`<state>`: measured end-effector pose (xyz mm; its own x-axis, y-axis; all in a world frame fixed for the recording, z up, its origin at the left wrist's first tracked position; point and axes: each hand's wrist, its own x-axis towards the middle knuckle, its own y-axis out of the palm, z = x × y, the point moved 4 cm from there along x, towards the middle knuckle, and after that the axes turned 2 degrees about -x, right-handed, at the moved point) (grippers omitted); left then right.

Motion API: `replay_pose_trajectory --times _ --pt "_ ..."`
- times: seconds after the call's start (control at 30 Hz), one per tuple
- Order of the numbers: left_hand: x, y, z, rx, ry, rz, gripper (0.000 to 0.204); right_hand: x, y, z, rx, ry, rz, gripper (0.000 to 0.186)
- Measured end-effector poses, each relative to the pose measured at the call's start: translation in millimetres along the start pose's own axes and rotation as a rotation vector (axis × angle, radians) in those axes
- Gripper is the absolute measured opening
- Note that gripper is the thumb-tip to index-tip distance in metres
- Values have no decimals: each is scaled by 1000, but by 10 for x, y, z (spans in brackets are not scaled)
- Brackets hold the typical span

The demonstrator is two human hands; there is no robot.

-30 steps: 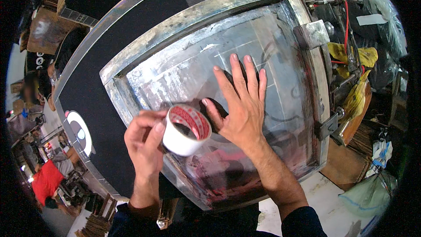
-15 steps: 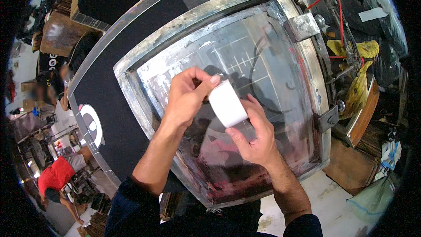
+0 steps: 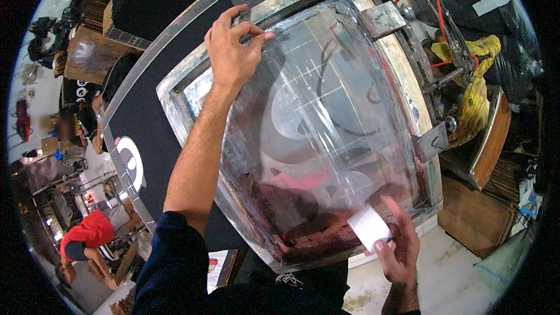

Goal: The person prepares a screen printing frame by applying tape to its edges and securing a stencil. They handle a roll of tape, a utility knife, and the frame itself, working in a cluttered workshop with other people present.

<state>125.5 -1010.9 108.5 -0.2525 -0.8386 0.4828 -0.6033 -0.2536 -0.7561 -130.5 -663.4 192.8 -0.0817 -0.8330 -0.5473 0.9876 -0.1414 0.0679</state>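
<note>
A silk-screen frame [image 3: 415, 96] with metal sides lies below my hands, a grey mesh [image 3: 356, 96] showing faint dark outlines stretched across it. Over its near right corner, my right hand [image 3: 401, 246] is closed around a roll of tape [image 3: 369, 228], which looks white. A shiny clear strip [image 3: 329, 140] runs from that roll across the mesh toward my left hand. Near the frame's far left side, my left hand [image 3: 233, 52] pinches thumb and finger together, apparently on the strip's end; the end itself is too small to make out.
Black fabric with a printed cartoon eye [image 3: 129, 162] lies on a board at left. Metal clamps [image 3: 382, 20] grip the frame's right side. A yellow cloth [image 3: 472, 105] hangs beside a wooden-handled squeegee [image 3: 491, 137]. Another person in red [image 3: 90, 233] bends over at far left.
My hands have parted: the left moved far up and left, the right came down and right with the roll. A clear strip now stretches between them. The person in red shifted.
</note>
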Motion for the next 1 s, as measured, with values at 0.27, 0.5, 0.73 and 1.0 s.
replay_pose_trajectory --times 0.27,0.5,0.73,1.0 --pt "-888 -1056 10 -88 -234 -66 14 340 256 59 -671 -350 388 38" --pt "-1605 -1273 136 21 -319 -9 17 2046 1089 363 -1107 -964 59 45" --pt "-1671 -1260 249 -80 -421 -63 16 2672 1409 467 -1329 -1072 -39 51" --pt "-1524 -1232 182 111 -343 93 34 2926 1475 652 -1238 -1020 -61 49"
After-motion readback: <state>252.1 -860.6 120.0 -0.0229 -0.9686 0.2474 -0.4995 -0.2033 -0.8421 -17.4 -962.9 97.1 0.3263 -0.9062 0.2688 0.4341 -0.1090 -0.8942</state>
